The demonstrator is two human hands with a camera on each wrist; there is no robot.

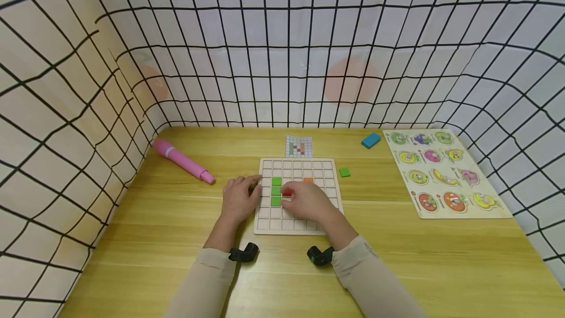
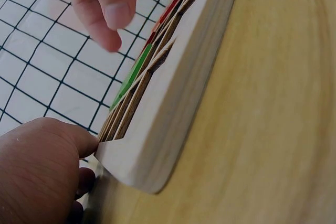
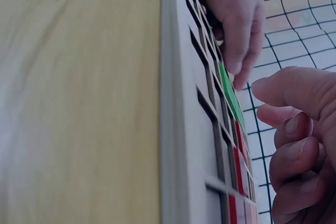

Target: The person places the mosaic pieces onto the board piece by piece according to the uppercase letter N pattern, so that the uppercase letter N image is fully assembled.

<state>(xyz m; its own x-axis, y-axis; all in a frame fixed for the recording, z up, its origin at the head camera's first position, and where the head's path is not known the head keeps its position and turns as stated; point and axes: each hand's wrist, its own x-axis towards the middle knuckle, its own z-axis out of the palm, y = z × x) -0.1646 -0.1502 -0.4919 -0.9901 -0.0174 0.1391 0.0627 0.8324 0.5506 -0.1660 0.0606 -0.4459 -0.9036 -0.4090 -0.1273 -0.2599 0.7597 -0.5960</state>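
A pale wooden grid board [image 1: 293,164] lies flat on the table, with a column of green tiles [image 1: 276,191] in its left part. Against the board's left edge rest the fingers of my left hand [image 1: 238,198], thumb and forefinger spread. My right hand [image 1: 309,201] is over the board just right of the green column. A red tile [image 1: 288,192] shows beside its fingertips, and an orange tile [image 1: 308,179] farther right. In the right wrist view no tile shows between the right thumb and forefinger, and several red tiles [image 3: 239,171] sit in the grid. The right palm hides other cells.
Behind the board lies a small card with a coloured grid pattern [image 1: 298,146]. A loose green tile [image 1: 345,172] is to the board's right, a blue block [image 1: 371,140] farther back. A fruit puzzle board [image 1: 441,188] lies at the right, a pink microphone-shaped object [image 1: 183,161] at the left.
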